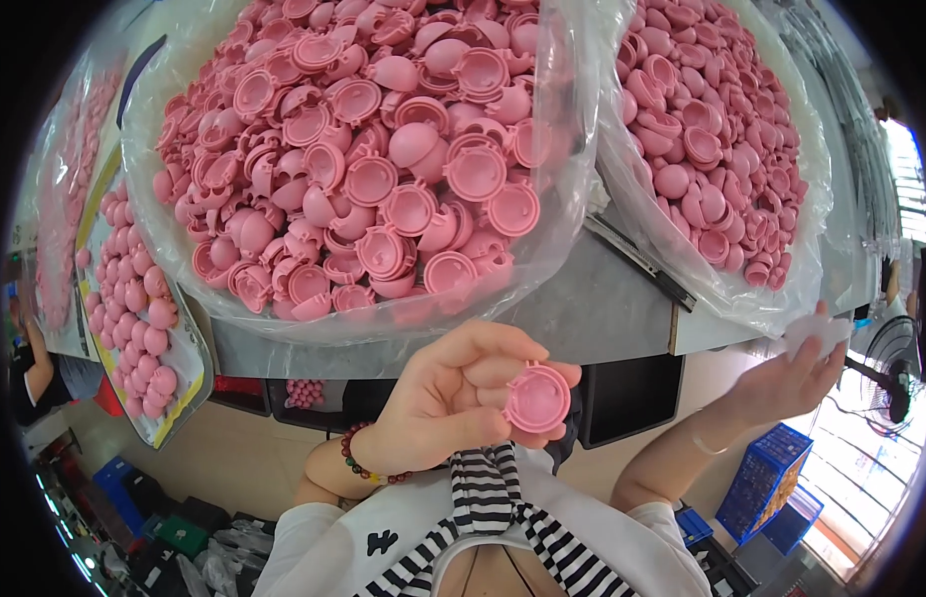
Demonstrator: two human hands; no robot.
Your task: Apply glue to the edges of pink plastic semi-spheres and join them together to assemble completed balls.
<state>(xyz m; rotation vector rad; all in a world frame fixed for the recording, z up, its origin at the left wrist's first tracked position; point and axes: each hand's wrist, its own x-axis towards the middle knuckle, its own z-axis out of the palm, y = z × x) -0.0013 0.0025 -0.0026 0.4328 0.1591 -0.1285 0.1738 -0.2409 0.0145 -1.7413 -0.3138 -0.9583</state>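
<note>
My left hand is closed on a round pink plastic shell, gripped at its rim between thumb and fingers. The shell's hollow side faces up, and a small tab shows on its edge. Out to the right, my right hand is raised with a whitish, translucent piece at its fingertips; its exact kind is unclear. Beyond my left hand, a clear plastic bag lies open on the table, heaped with pink shells of the same sort.
A second open bag of pink parts lies at the right, with a dark metal strip beside it. Closed pink balls fill a tray at the left. Below the grey table edge are a black bin and blue crates.
</note>
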